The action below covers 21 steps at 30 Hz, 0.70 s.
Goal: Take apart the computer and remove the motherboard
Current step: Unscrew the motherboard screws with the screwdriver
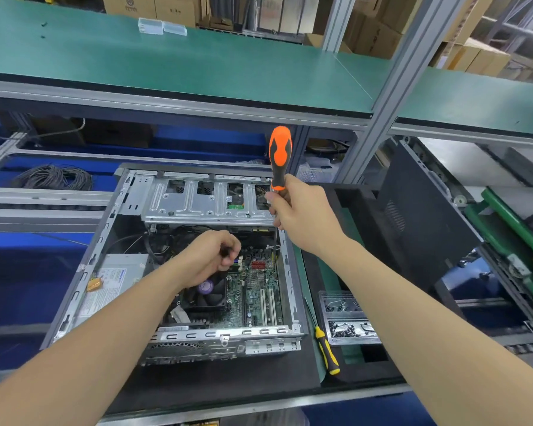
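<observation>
Right hand (302, 213) is up at centre frame, fingers wrapped tight around the lower handle of the orange-and-black screwdriver (280, 155). The handle stands nearly upright and its thin shaft drops down along the right wall of the open grey metal computer case (83, 272).

Left hand (210, 259) is inside the case, fingers curled in and pinching a small dark piece (225, 250); I can't tell what it is.

The green motherboard (259, 296) lies flat on the case floor, lower centre of the frame, just under and right of my left hand. The square black cooling fan (206, 298) sits on it, partly under my left wrist. Above them, the silver perforated drive cage (210, 198) spans the far end of the case, and the grey power supply box (117, 272) fills the left side.

Right of the case lie a yellow-and-black screwdriver (326, 348) and a clear plastic tray of dark screws (348, 321). A black side panel (419, 216) leans at far right.
</observation>
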### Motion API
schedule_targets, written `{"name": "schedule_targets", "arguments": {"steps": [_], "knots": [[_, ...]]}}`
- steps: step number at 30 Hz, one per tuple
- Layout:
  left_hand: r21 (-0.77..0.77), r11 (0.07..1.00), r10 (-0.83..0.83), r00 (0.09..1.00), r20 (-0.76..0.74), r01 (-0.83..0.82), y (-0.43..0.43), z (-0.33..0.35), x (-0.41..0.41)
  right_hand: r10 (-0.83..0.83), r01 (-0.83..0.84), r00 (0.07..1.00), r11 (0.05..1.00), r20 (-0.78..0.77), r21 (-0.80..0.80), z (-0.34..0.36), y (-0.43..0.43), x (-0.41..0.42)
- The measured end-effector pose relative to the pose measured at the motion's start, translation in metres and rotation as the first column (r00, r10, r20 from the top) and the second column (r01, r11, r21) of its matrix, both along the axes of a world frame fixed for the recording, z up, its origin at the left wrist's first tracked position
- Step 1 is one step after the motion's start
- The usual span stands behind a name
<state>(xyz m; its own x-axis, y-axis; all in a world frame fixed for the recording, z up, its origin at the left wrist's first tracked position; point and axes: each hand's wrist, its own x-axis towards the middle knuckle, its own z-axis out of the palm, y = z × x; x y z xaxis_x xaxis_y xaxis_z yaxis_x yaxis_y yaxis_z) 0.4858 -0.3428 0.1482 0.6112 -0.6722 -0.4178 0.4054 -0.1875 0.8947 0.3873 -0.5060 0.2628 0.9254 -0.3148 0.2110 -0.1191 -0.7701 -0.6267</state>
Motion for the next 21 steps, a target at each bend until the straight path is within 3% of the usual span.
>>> {"name": "schedule_targets", "arguments": {"steps": [3,7,13,21], "knots": [[0.048,0.997,-0.066,0.981,0.185,0.058,-0.009,0.001,0.000,-0.010,0.010,1.000,1.000,-0.019,-0.005,-0.008,0.002,0.001],[0.176,0.976,-0.202,0.824,0.529,0.126,-0.021,0.003,-0.005,-0.029,0.029,0.999,1.000,-0.029,0.005,-0.015,0.002,0.004],[0.104,0.994,-0.061,0.735,0.675,-0.014,-0.039,-0.004,-0.010,-0.036,0.036,0.999,0.999,-0.010,-0.015,-0.019,0.000,0.002],[0.040,0.997,0.027,0.743,0.669,-0.072,-0.044,-0.008,-0.012,-0.042,0.042,0.999,0.999,0.002,0.000,-0.023,-0.001,0.000]]}}
